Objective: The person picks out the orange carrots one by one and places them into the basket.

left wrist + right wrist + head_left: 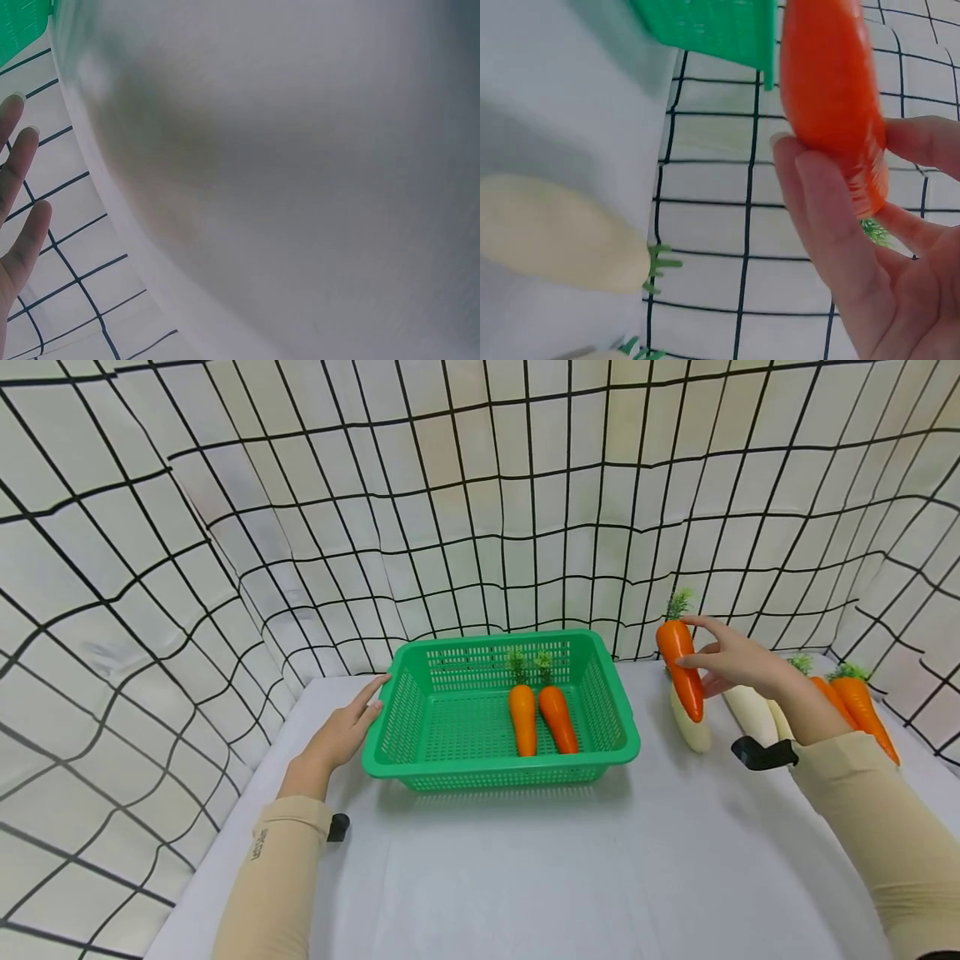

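A green plastic basket stands on the table with two orange carrots, one carrot beside another carrot, in its right half. At the basket's left rim, my left hand rests with fingers extended; the left wrist view shows the hand with fingers spread. My right hand pinches a carrot with a green leafy top, raised to the right of the basket. Thumb and fingers lie around the carrot in the right wrist view.
Below the held carrot lies a white radish, with another white radish further right. More carrots, one being a carrot, lie at the far right, partly behind the right forearm. A black wire grid encloses the back and sides.
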`<state>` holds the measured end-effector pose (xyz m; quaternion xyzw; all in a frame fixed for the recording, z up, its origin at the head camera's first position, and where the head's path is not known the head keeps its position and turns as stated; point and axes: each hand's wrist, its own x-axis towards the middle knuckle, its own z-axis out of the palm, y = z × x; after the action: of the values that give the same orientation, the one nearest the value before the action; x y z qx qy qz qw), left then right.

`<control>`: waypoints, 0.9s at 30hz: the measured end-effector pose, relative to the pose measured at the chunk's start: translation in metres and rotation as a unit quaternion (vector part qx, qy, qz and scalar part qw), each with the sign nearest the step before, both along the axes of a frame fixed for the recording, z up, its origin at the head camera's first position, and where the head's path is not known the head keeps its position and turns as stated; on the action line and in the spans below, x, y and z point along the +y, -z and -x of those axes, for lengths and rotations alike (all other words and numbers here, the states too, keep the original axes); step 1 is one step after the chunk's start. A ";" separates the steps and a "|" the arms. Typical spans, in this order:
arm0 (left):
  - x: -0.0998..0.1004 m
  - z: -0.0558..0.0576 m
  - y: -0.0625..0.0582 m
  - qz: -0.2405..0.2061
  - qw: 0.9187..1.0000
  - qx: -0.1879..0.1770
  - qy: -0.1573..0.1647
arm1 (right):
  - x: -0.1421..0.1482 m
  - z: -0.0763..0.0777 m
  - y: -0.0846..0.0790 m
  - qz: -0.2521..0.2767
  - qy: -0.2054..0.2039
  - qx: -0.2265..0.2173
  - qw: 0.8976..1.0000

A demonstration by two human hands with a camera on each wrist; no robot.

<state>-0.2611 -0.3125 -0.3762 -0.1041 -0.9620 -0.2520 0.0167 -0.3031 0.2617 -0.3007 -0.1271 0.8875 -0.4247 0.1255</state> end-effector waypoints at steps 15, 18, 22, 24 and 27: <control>0.000 0.000 0.000 -0.003 1.000 0.000 0.001 | -0.053 0.017 -0.019 0.077 -0.034 -0.017 0.996; -0.001 0.001 0.001 -0.004 1.000 -0.001 0.002 | -0.063 0.020 -0.021 0.085 -0.043 -0.023 0.995; -0.002 0.001 0.002 -0.004 1.000 -0.006 0.002 | -0.076 0.024 -0.020 0.095 -0.055 -0.035 0.993; -0.002 0.001 0.003 -0.003 1.000 -0.007 0.002 | -0.082 0.025 -0.020 0.097 -0.059 -0.037 0.993; -0.002 0.002 0.002 0.000 1.000 -0.006 0.003 | -0.089 0.027 -0.019 0.100 -0.061 -0.037 0.992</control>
<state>-0.2627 -0.3144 -0.3779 -0.1051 -0.9617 -0.2530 0.0105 -0.3300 0.1725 -0.2812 -0.1770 0.8259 -0.5077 0.1699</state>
